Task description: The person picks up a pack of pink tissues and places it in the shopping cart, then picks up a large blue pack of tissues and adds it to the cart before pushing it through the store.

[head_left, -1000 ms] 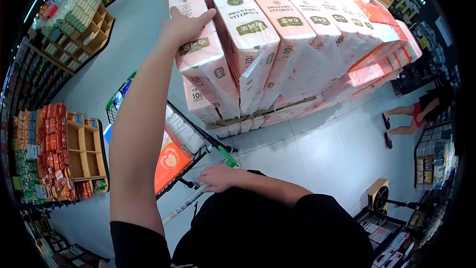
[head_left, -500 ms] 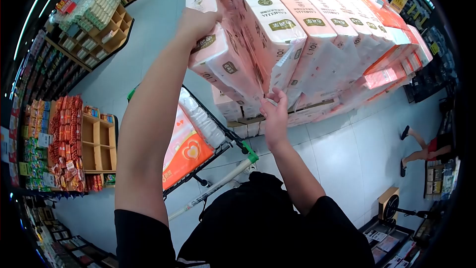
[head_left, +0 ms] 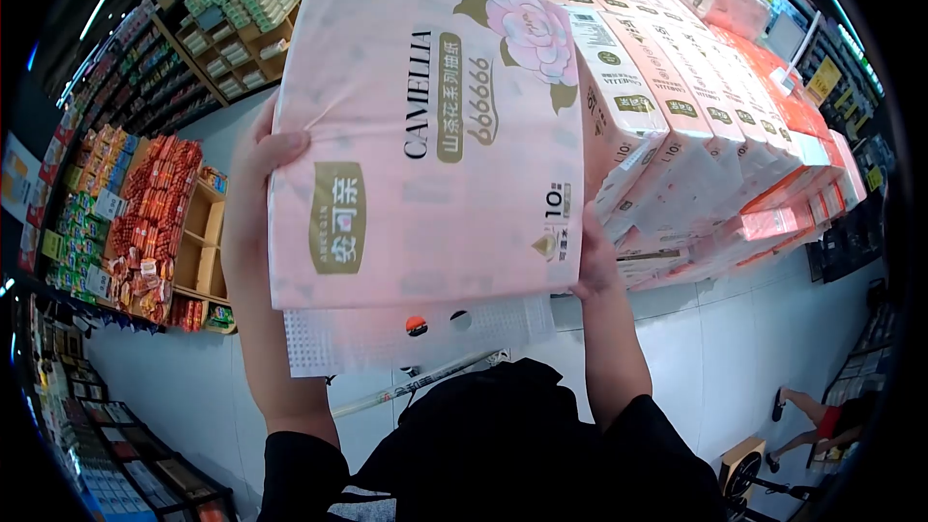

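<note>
Tissue pack (head_left: pixel 425 135), pink, sits raised before my view, face toward me. My left hand (head_left: pixel 263 159) grips its left edge, fingers (head_left: pixel 285 147) closed round that edge; my right hand (head_left: pixel 594 266) clasps the lower right corner. Stacked packs (head_left: pixel 696 116) stand just beside it.

The store is bright and evenly lit from above; light strips (head_left: pixel 101 0) show at the upper left edge. The pink tissue pack (head_left: pixel 425 135) I hold is sharp, its print easy to read, with a soft shine on the wrap. The white floor (head_left: pixel 735 329) carries only weak shadows. The lens bends everything strongly toward the edges, and the corners are black.
</note>
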